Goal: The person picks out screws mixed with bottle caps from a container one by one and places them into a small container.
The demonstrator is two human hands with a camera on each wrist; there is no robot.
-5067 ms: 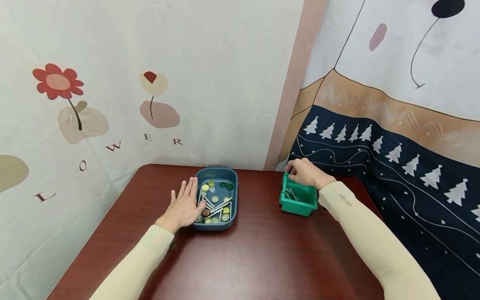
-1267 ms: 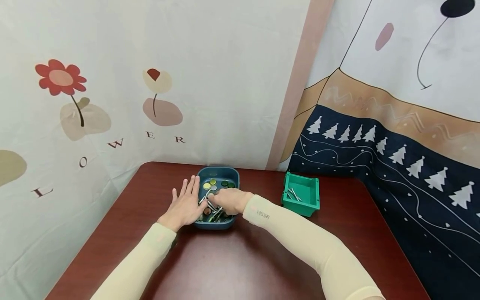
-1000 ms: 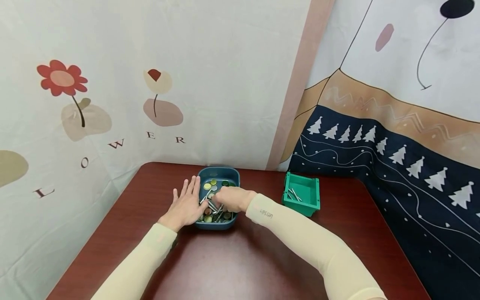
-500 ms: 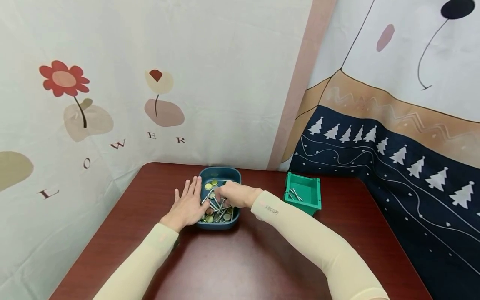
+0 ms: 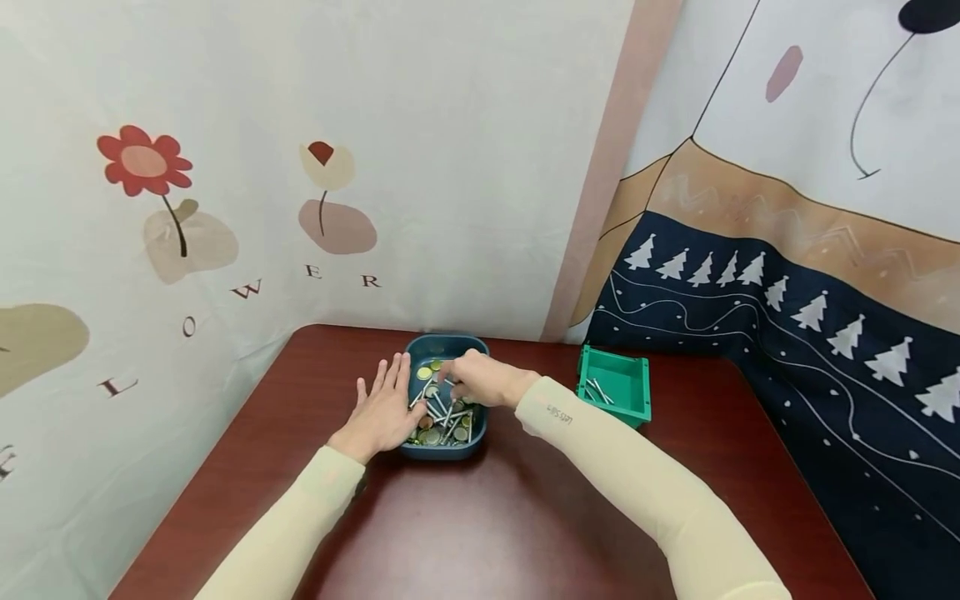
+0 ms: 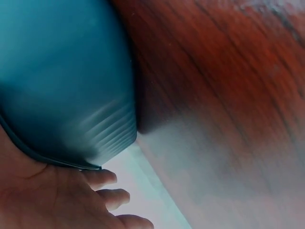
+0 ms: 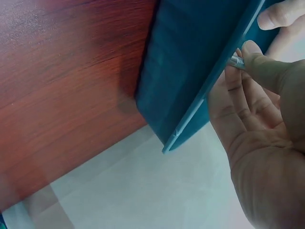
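Note:
A blue box point(image 5: 442, 453) holds several long silver screws point(image 5: 448, 423) mixed with round yellow, green and silver discs point(image 5: 425, 373). My left hand point(image 5: 378, 419) rests on the box's left rim, fingers straight and thumb reaching over the inside; the left wrist view shows the palm against that rim. Over the box's right side, my right hand point(image 5: 486, 379) has its fingers bent down. In the right wrist view its thumb and fingertips pinch a threaded silver screw point(image 7: 236, 61) just at the rim, the rest of the screw being hidden.
A green bin point(image 5: 630, 392) with several silver screws point(image 5: 596, 390) stands to the right of the box. Both containers are near the back of the brown table point(image 5: 465, 533). Printed cloth hangs behind the table and along its right side.
My right hand was at the green bin, then went left into the blue box; over the last second it has risen slightly toward the box's back. My left hand keeps its place on the rim.

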